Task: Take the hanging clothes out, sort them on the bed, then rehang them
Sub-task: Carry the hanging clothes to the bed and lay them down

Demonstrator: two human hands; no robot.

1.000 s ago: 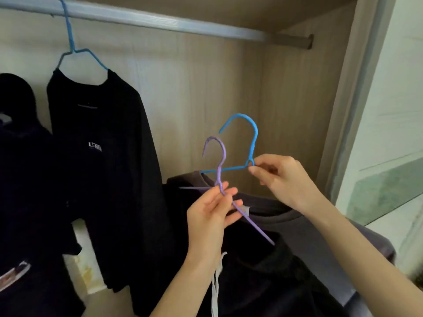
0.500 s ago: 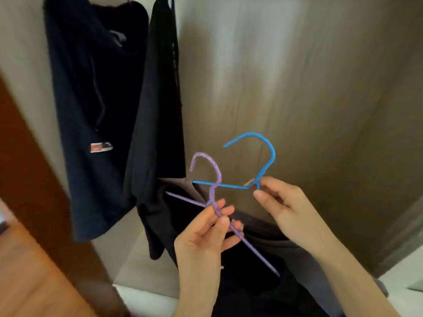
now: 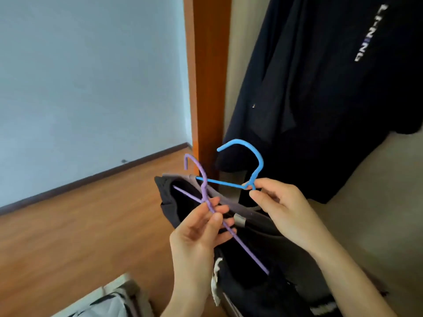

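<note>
Left hand [image 3: 198,235]: pinches purple hanger [image 3: 204,184] neck; one arm buried in dark clothes [image 3: 263,244]
Right hand [image 3: 282,210]: pinches blue hanger [image 3: 261,162] neck
Room: wood floor [image 3: 80,225] leftward

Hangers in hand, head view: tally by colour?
blue hanger: 1, pinched by the right hand
purple hanger: 1, gripped by the left hand
Total: 2
</note>
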